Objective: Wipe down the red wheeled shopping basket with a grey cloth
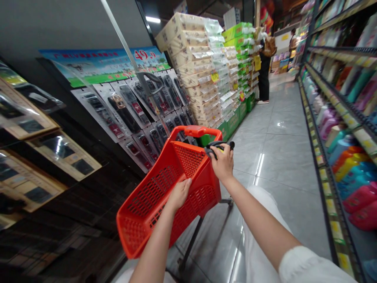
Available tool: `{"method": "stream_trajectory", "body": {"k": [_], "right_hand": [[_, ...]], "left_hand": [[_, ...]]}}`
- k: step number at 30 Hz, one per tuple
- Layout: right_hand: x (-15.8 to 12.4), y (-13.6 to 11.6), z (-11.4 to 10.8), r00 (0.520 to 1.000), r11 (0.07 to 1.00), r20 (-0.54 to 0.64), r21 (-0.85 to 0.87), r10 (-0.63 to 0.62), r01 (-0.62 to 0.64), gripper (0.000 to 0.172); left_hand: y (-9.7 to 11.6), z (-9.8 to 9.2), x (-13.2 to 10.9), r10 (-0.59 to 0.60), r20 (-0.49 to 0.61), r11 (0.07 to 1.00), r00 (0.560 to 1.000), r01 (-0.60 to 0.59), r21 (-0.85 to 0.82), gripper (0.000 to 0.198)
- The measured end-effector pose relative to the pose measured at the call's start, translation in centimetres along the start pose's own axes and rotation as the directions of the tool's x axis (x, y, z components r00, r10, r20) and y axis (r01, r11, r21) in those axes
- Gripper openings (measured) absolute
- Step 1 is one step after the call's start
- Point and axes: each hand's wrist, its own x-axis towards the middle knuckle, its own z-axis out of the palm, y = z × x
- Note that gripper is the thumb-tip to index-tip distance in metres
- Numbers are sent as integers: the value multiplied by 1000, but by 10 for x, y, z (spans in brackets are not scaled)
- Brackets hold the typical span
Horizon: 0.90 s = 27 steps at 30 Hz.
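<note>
A red plastic shopping cart [196, 192] with perforated walls stands tilted across my view, and no goods show inside it. My left hand [180, 193] is closed over the rim of its near side wall, thumb on top, the other fingers mostly hidden. At the cart corner beside the red handle [196, 130], my right hand [223, 163] wraps round a dark grey and black item [216, 148]. This item has a rounded black end and a bit of yellow; its exact kind is unclear.
Hanging packaged belts [125, 104] and boxed goods [63, 151] line the left. Stacked cartons [197, 70] stand ahead. Shelves of bottles [350, 157] run along the right. A person with a brown backpack [269, 46] stands farther down the grey tiled aisle [279, 137].
</note>
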Motion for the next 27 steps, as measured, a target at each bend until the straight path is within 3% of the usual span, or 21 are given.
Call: {"method": "stream_trajectory", "body": {"k": [3, 5, 7, 10, 13, 16, 19, 22, 24, 27], "right_hand": [[-18, -8, 6, 996, 997, 48, 2, -74, 74, 29], [-37, -12, 12, 973, 981, 128, 53, -191, 186, 30], [-46, -8, 18, 964, 967, 131, 135, -233, 215, 30], [-25, 6, 25, 997, 957, -74, 287, -12, 33, 34], [10, 19, 34, 960, 889, -201, 449, 196, -87, 44], [10, 28, 51, 959, 836, -177, 542, 220, -92, 47], [-33, 38, 71, 945, 785, -90, 584, 314, -205, 50], [-69, 47, 84, 889, 715, 43, 577, 456, -394, 56], [-67, 46, 83, 894, 707, 83, 581, 441, -403, 57], [-35, 37, 74, 953, 764, 29, 590, 302, -260, 57]], "left_hand": [[-2, 1, 2, -5, -20, 1000, 1000, 5, 6, 57], [-4, 2, 3, -9, -24, 1000, 1000, 9, 11, 56], [-5, 2, 3, -13, -20, 1000, 1000, 13, 12, 55], [-6, 1, 1, -19, -8, 1000, 1000, 19, 16, 57], [-6, 2, 2, -17, 0, 1000, 1000, 17, 7, 57], [-6, 2, 4, -9, -3, 1000, 1000, 9, -14, 56], [-5, 1, 7, -9, -13, 1000, 1000, 9, -14, 55], [-5, 0, 9, -13, -21, 1000, 1000, 13, -4, 55], [-5, -1, 10, -20, -28, 1000, 999, 20, 10, 55], [-4, -2, 12, -30, -34, 999, 999, 31, 28, 56]]}}
